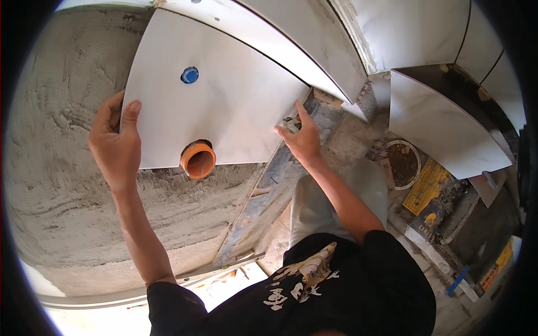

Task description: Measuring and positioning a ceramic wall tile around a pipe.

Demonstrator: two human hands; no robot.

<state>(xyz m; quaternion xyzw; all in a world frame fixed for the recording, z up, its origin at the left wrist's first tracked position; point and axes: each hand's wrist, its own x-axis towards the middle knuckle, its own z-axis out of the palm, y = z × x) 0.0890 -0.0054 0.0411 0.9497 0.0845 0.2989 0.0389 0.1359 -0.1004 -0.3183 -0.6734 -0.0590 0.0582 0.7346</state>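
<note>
Grey mortar, combed into ridges, lies bare on the wall [67, 185] below and to the left of the white tile [224, 101], so that area is judged yet to be covered. The left hand [115, 140] grips the tile's left edge, thumb on its face, while the right hand [302, 137] presses open fingers at its right edge (a small object sits under them, too small to identify). The tile stands against the wall, its lower cutout around the orange pipe [198, 160] and a blue plug [190, 74] showing through its upper hole; finished tiles [314, 39] adjoin beyond.
</note>
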